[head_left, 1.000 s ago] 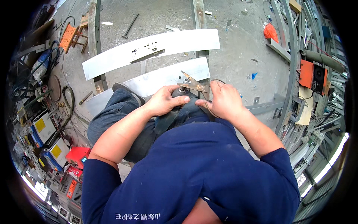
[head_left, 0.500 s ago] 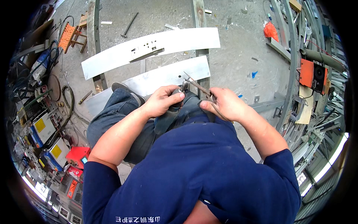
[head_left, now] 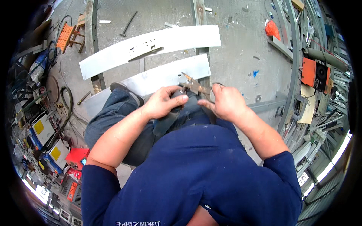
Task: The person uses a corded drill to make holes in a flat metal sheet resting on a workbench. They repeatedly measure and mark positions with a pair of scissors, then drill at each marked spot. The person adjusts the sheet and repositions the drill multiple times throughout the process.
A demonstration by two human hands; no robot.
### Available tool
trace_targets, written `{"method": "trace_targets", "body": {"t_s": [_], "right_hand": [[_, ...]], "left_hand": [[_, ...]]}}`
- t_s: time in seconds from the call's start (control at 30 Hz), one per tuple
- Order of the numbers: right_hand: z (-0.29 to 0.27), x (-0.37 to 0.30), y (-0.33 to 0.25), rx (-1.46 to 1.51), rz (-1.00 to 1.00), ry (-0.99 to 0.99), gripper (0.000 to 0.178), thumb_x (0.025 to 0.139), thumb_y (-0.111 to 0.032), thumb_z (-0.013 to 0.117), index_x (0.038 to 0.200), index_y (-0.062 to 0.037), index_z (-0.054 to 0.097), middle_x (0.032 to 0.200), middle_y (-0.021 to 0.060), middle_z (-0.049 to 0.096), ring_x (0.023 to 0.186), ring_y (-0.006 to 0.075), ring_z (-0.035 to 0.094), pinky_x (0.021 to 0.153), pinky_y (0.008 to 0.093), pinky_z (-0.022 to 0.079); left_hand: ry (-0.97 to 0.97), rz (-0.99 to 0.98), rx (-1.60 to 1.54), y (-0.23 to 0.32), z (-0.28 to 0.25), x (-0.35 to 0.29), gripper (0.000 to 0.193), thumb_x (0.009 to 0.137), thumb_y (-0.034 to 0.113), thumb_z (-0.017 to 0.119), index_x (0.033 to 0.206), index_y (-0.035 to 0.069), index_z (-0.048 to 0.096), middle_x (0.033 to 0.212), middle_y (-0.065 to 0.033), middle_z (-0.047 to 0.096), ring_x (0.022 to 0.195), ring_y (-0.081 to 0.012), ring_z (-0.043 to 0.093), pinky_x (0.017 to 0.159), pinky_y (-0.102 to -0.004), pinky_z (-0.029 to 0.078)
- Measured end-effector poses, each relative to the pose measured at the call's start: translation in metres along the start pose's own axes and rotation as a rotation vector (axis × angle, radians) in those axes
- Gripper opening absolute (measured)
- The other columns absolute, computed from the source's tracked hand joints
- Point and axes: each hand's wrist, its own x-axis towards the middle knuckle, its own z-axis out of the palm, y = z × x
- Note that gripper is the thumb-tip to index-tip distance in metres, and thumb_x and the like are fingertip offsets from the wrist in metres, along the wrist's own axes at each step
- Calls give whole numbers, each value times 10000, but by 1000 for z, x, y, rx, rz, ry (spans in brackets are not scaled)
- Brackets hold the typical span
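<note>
My left hand (head_left: 164, 102) is wrapped round a dark grey-blue tool (head_left: 166, 123) with a short metal nose. Its kind is hard to make out, since the fingers cover much of it. In my right hand (head_left: 229, 101) is a pair of rusty scissors (head_left: 201, 88), with fingers round the handles and the thumb apart from the forefinger. The blades are spread, pointing left and forward, and their lower part meets or overlaps the tool's nose. Just beyond lies a pale curved metal plate (head_left: 162, 77) with small dark holes, partly under my shoe and leg.
A second curved white plate (head_left: 196, 37) with a cut-out panel lies farther off across two steel beams (head_left: 198, 15). Left are a hammer-like bar (head_left: 129, 23), an orange-seated stool (head_left: 65, 36), cables and a red machine (head_left: 77, 158). An orange machine (head_left: 316, 75) and metal stock stand right.
The scissors' blades have opened wider and turned more to view. My right thumb has moved away from the forefinger. My left hand keeps its hold; the whole view has shifted slightly.
</note>
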Motion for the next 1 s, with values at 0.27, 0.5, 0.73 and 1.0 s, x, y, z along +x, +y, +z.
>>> {"method": "trace_targets", "body": {"t_s": [0.27,0.5,0.73,1.0], "right_hand": [[-15,12,15,46,-33,-200,703,845,-677,639,859,26,651,773,238,673,761,426,680,704,479,552],[-19,16,24,338,-13,-366,674,843,-651,670,824,22,645,767,244,659,801,426,668,694,471,522],[-7,1,21,243,-92,-146,650,826,-580,727,961,45,608,880,261,670,865,433,668,750,478,532],[-2,-2,8,-33,-81,37,660,819,-604,711,900,38,586,815,239,670,808,414,682,743,458,559]], "left_hand": [[-27,-60,-18,3,0,3,426,939,401,697,1071,-3,667,826,-11,654,791,-83,573,768,-262,481],[-74,-72,-164,5,0,1,405,963,373,670,1080,-15,667,850,-15,655,808,-86,579,778,-256,482],[-30,-69,-113,-5,-4,-1,430,925,359,730,1083,-30,643,860,-26,656,804,-81,578,739,-252,487],[0,-34,-20,-4,1,-1,488,903,399,751,1088,-39,642,870,-24,656,817,-76,569,738,-256,484]]}}
